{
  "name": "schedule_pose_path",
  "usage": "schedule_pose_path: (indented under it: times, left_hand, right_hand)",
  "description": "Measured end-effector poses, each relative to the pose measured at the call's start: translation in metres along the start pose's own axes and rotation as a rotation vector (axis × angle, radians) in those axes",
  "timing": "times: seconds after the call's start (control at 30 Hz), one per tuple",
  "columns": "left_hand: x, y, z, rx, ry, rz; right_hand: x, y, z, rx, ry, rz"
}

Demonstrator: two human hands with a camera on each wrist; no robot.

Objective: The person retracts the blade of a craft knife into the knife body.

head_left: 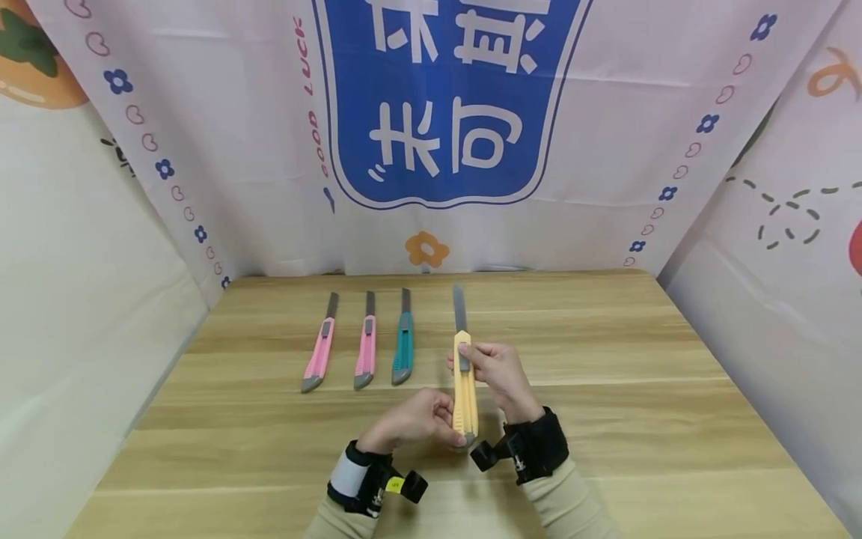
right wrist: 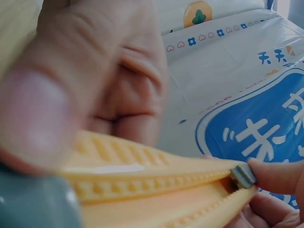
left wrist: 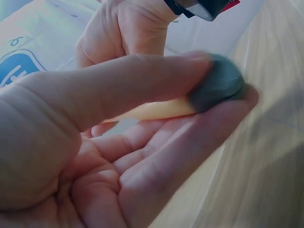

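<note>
The yellow utility knife (head_left: 465, 400) is held in both hands over the wooden table (head_left: 640, 419), its long axis running away from the person. Its grey blade (head_left: 460, 308) is out and points to the far edge. Its grey end cap (head_left: 468, 440) lies at the near end, between the thumb and index finger of the left hand (head_left: 423, 419). The left wrist view shows that thumb across the top of the cap and the index finger under it, a narrow pinch; the other fingers curl beneath the yellow body.

The right hand (head_left: 500, 374) grips the front half of the body from the right side. Its thumb presses against the grey slider (right wrist: 243, 176), which sits in the toothed slot of the body, and its other fingers are bent behind and below the knife.

To the left of the yellow knife, three smaller utility knives lie side by side, apart from one another: a teal knife (head_left: 402, 348) nearest, then a pink knife (head_left: 366, 350), then a second pink knife (head_left: 319, 353), slightly slanted. All three have bare blades toward the far edge and grey ends toward the person.

Black straps circle both wrists. Behind the table hangs a white cloth (head_left: 606, 135) with a blue emblem (head_left: 438, 97).
</note>
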State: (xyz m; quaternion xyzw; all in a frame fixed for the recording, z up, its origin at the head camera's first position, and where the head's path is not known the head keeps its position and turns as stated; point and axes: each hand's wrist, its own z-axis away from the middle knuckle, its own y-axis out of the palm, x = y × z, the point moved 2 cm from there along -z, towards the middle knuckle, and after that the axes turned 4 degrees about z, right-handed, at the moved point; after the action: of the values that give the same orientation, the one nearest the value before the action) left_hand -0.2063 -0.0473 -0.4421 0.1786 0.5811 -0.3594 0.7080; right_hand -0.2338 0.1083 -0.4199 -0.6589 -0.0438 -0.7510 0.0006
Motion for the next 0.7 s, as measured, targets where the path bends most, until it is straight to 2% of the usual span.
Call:
schedule_pose_path:
  times: [0.3, 0.5, 0.7]
  left_hand:
    - [-0.0041, -0.0037, 0.0046, -0.001, 0.018, -0.01]
    - [-0.0067, -0.0032, 0.0047, -0.033, 0.016, -0.011]
    - [-0.0066, -0.0035, 0.0049, -0.041, 0.026, -0.023]
  right_hand:
    - [0.0004, 0.0012, -0.0012, -0.025, 0.02, -0.004]
    - [0.0011, 0.0022, -0.0009, -0.034, 0.05, -0.025]
    - [0.0005, 0.0044, -0.0004, -0.066, 0.082, 0.003]
